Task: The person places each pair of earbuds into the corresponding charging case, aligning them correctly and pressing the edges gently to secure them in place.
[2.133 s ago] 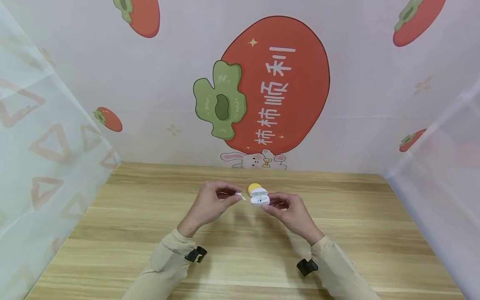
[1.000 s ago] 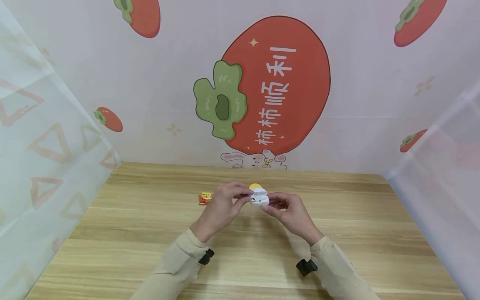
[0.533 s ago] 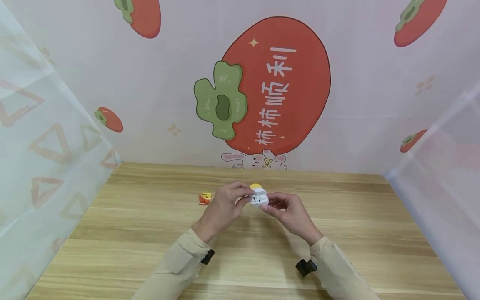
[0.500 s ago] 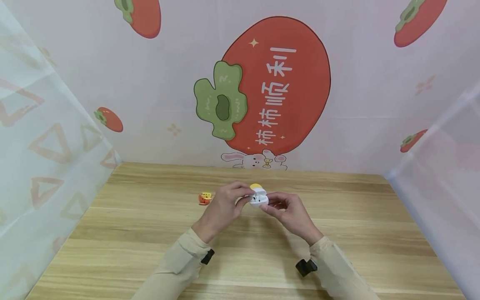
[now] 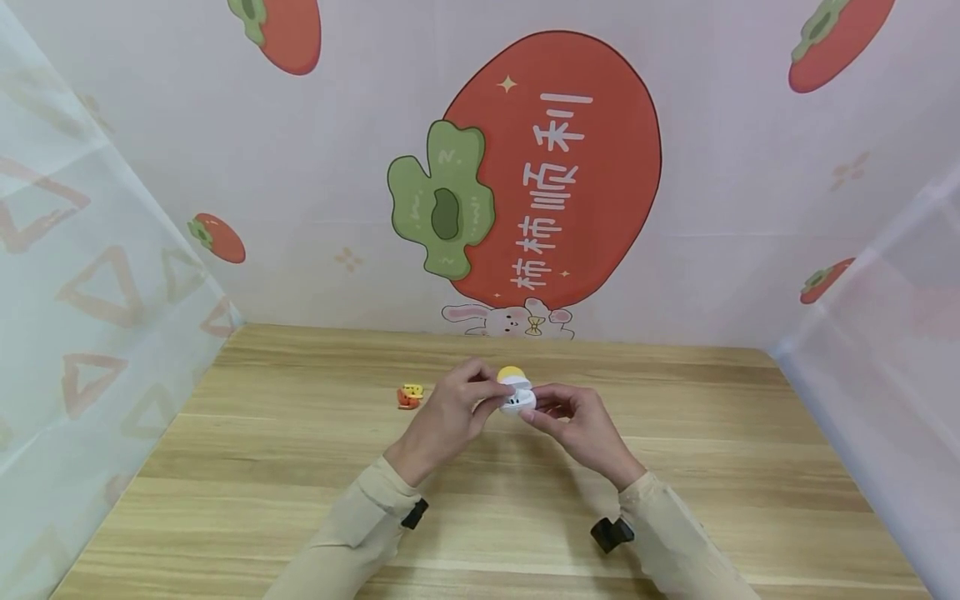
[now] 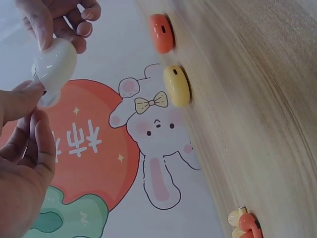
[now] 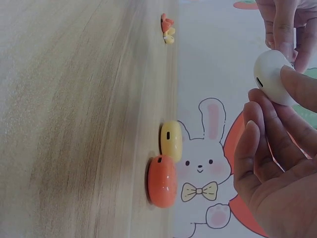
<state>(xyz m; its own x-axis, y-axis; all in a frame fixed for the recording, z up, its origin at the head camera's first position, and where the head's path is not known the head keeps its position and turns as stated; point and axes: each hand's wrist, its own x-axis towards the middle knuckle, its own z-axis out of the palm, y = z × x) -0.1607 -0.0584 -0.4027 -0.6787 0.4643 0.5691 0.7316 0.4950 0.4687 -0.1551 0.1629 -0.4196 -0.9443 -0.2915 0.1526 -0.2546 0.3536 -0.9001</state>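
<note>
The right hand's (image 5: 577,421) fingers grip the white case (image 7: 270,69) from its 3 o'clock side, off the counter (image 5: 225,467), lid (image 5: 515,382) raised. The left hand's (image 5: 453,408) fingers are at its mouth on the 9 o'clock side; whether they pinch the white buds (image 5: 516,401) or merely touch there, I cannot tell. The main risk is a skewed push — a bud pressed in off-line could sit proud and keep the lid from closing. Pushing hard might also roll the smooth-looking case out of the right fingers. Should the lid flop toward 6 o'clock, it could nip the left fingertips. At 12 o'clock lies the yellow case (image 7: 172,141), the orange case (image 7: 162,182) just beside it; a dropped case might knock them. At 9 o'clock, loose buds (image 5: 409,397) rest near the left hand — a careless swing could scatter them.
</note>
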